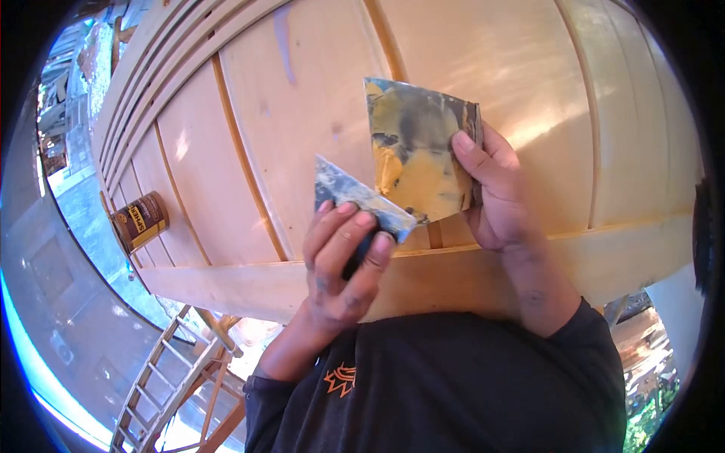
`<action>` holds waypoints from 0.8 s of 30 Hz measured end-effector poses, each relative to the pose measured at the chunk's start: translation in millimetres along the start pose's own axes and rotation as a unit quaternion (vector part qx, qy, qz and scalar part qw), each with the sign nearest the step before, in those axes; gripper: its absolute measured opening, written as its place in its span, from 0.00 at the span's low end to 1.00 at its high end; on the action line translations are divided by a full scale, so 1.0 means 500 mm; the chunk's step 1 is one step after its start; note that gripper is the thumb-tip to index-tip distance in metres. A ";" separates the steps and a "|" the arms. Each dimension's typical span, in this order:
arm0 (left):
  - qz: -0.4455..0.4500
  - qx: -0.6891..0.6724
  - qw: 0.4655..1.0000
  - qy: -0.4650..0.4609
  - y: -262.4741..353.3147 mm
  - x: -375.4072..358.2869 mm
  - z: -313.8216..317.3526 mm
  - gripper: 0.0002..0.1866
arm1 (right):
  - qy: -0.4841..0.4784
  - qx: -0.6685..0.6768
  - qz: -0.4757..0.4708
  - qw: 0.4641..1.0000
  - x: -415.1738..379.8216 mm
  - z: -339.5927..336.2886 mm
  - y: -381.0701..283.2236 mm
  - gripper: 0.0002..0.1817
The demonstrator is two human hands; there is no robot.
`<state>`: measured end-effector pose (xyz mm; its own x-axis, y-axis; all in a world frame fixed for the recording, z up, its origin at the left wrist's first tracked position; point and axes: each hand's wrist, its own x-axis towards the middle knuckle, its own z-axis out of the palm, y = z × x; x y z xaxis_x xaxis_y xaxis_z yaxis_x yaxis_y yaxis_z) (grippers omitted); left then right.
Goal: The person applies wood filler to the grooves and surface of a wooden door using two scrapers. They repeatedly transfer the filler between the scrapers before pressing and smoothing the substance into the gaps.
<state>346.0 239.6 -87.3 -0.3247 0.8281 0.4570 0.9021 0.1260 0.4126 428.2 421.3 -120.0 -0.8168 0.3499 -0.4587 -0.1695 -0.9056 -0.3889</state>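
My left hand [340,264] is closed around a putty knife [362,200], whose pale, smeared blade angles up and to the left. Between thumb and fingers, my right hand [495,185] grips a squarish flat scraper plate [423,128] by its right edge. Mustard-yellow putty [430,189] coats much of the plate, with a thicker lump near its left side. The knife's blade overlaps the plate's lower left corner in this view. Both tools are above a pale wooden panel [302,136] with darker yellow-brown lines along its grooves.
A brown labelled can [140,221] stands at the panel's left end. Slats [181,60] run along the far left side. Below the panel's near edge rail [226,283], a ladder [162,370] leans beside a wooden support [223,400].
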 end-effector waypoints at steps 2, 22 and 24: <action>0.008 0.020 1.000 -0.002 -0.027 -0.010 -0.016 0.19 | 0.001 0.003 0.004 1.000 -0.005 0.002 0.000 0.17; -0.077 0.116 0.938 -0.319 0.035 0.100 -0.121 0.25 | 0.010 -0.266 -0.242 0.933 -0.003 -0.002 0.028 0.11; -0.070 0.128 0.928 -0.344 0.033 0.104 -0.118 0.24 | 0.017 -0.278 -0.239 0.930 -0.005 0.002 0.029 0.11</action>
<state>327.0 252.4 -10.2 -0.2646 0.9358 -0.2330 0.9314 0.3106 0.1896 427.3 406.8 -123.8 -0.7023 0.6962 -0.1487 -0.1897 -0.3843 -0.9035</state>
